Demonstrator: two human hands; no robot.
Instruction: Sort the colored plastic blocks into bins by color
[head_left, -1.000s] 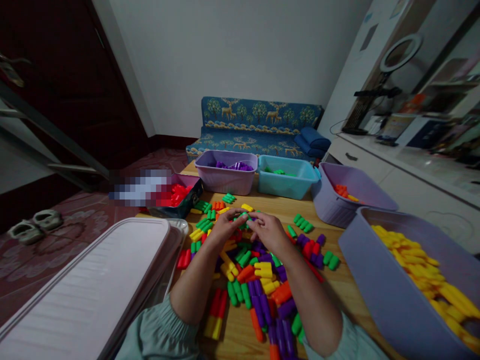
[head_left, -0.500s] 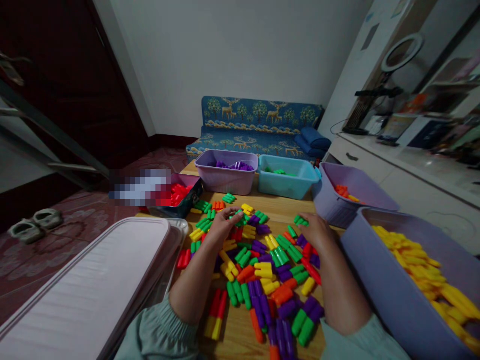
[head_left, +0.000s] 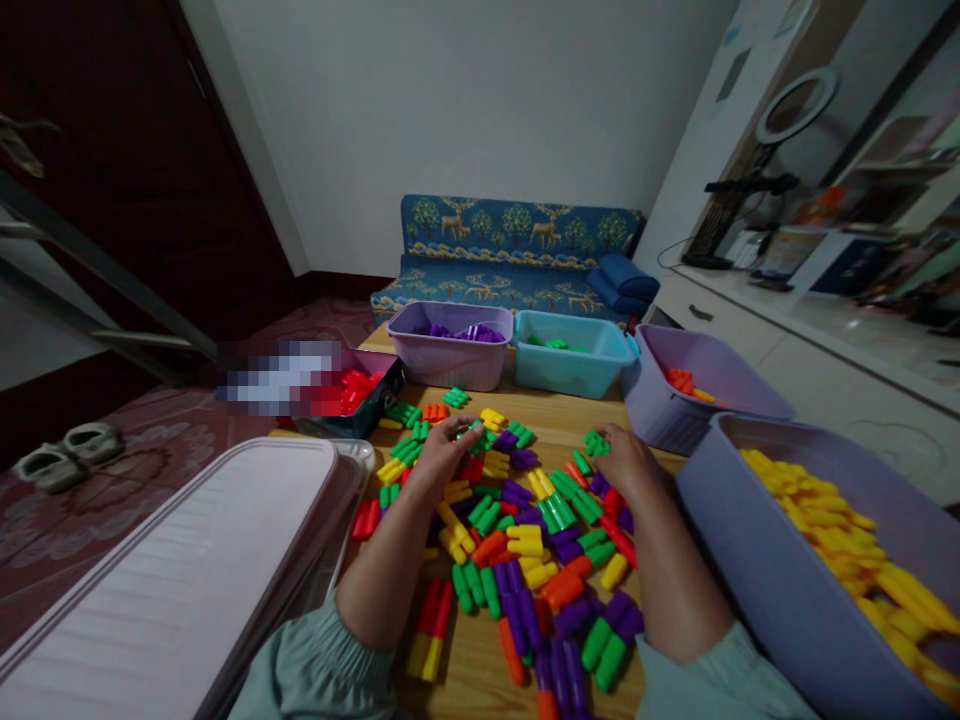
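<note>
My left hand (head_left: 444,450) is over the far part of the pile, its fingers closed on a green plastic building block (head_left: 474,438). At the pile's right side, my right hand (head_left: 627,458) pinches another green block (head_left: 597,443) by its near end. Below and between my hands, loose peg-shaped blocks in green, yellow, purple, red and orange cover the wooden table (head_left: 465,665). Some are joined, such as a long red-and-yellow piece (head_left: 431,630) near the front edge. My fingers partly hide the block in the left hand.
Along the back stand a purple bin (head_left: 448,365) with purple blocks and a turquoise bin (head_left: 571,372) with green ones. A box (head_left: 375,400) of red blocks is left. Two purple bins (head_left: 709,400) (head_left: 742,520) hold orange and yellow blocks on the right. A pale lid (head_left: 187,570) lies front left.
The green block in my right hand has turned slightly and sits a little closer to the fingers. My left hand stays nearly in place. The view has shifted slightly.
</note>
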